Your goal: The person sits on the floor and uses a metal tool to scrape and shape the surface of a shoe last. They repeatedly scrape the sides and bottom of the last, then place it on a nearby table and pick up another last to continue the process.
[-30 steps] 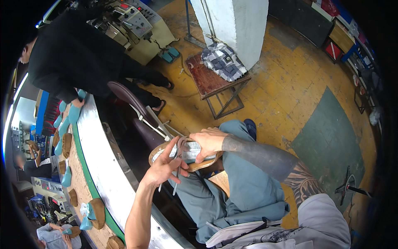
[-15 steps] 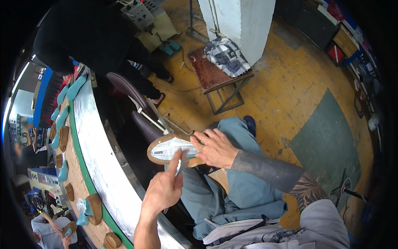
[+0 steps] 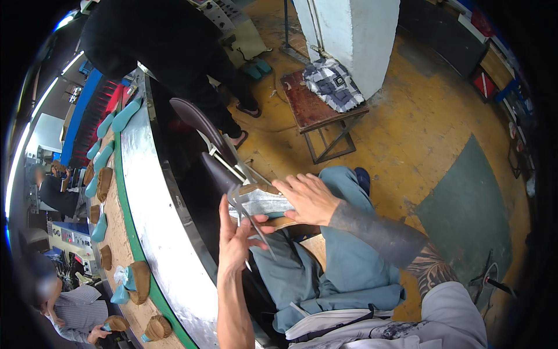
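Brown shoe [image 3: 261, 201], pale underside turned up, held above gray-blue trousers [image 3: 363, 251], clasped at its edges by the right hand [image 3: 313, 200], blurred metal tool [image 3: 267, 242] held in the left hand [image 3: 235, 245], fingers partly spread, silvery worktop [image 3: 150, 203] seen at left.

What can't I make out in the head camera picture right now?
All in the head view:
- Shoe's right end: hidden by the right hand.
- Metal tool's exact shape: blurred, partly covered by the left hand.
- Head of the person in black: out of sight past the dark top edge.
- Shelf goods far right: too small, fading into the rim.
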`<state>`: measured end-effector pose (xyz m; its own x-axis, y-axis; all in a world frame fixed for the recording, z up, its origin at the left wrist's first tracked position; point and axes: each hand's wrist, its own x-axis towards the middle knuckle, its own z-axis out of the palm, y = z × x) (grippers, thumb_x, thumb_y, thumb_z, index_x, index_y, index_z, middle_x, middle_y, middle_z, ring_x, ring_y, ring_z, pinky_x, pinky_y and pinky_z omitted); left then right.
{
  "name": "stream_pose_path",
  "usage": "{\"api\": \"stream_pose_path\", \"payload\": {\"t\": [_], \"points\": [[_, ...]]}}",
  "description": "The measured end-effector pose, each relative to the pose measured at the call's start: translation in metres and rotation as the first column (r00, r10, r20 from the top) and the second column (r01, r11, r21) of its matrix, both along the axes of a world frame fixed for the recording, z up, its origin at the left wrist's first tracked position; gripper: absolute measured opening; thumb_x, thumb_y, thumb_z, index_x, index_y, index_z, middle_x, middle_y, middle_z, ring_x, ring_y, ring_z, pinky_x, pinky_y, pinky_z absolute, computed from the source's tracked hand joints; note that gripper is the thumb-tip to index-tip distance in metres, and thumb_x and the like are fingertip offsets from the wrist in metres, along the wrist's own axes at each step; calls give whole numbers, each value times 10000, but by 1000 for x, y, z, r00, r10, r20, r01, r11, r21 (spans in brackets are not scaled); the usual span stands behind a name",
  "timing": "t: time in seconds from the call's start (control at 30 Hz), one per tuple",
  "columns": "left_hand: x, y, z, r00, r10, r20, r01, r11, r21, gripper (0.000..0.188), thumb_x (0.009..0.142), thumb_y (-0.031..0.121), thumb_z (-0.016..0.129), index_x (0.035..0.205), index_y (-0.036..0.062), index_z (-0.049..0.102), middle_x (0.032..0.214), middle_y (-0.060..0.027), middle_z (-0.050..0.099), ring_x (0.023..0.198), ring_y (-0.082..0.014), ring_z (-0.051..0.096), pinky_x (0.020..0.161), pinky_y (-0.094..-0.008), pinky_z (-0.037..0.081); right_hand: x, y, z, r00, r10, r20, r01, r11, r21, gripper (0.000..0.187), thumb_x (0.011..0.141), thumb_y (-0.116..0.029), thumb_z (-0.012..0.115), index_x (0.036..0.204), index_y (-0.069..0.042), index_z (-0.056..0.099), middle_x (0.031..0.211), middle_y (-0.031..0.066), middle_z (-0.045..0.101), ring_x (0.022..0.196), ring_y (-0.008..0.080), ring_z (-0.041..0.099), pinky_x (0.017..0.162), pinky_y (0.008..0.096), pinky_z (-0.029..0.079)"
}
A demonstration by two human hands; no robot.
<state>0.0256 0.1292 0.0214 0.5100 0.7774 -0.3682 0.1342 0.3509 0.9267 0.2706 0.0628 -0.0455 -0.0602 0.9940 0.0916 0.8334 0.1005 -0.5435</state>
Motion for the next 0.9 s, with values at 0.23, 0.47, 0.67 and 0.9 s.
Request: {"api": "stream_pose_path", "payload": {"t": [0.23, 0.47, 0.67, 0.9], "points": [[8, -9, -46, 948, 108, 300, 4, 937, -350, 756, 1174, 71, 402, 1780, 227, -21, 1300, -361, 698, 1127, -505, 775, 695, -504, 749, 3, 55, 8, 957, 175, -230, -235, 936, -263, 1201, 750, -365, 951, 1722, -34, 327, 1373, 249, 705, 1279, 432, 688, 1061, 532, 546], [18, -3, -35, 969, 133, 209, -53, 935, -349, 764, 1156, 46, 416, 1796, 212, 32, 1094, -240, 751, 871, -368, 813, 567, -398, 706, 4, 59, 4, 962, 205, -179, -255, 910, -327, 1137, 816, -328, 901, 1755, -114, 299, 1421, 205, 690, 1301, 428, 678, 1065, 549, 532], [28, -21, -28, 903, 41, -428, 103, 946, 309, 808, 1110, -5, 442, 1813, 191, 95, 901, -77, 690, 652, -165, 665, 447, -274, 494, 0, 56, 12, 965, 216, -148, -253, 912, -324, 1123, 784, -201, 864, 1750, -67, 307, 1398, 235, 692, 1299, 413, 678, 1104, 504, 537], [15, -5, -19, 968, 174, 183, -104, 934, -341, 777, 1150, 29, 366, 1793, 195, -37, 1162, -272, 747, 982, -385, 819, 606, -441, 738, -3, 58, 12, 970, 187, -155, -232, 901, -366, 1088, 825, -207, 832, 1767, -128, 293, 1453, 190, 657, 1306, 413, 663, 1101, 537, 512]]}}
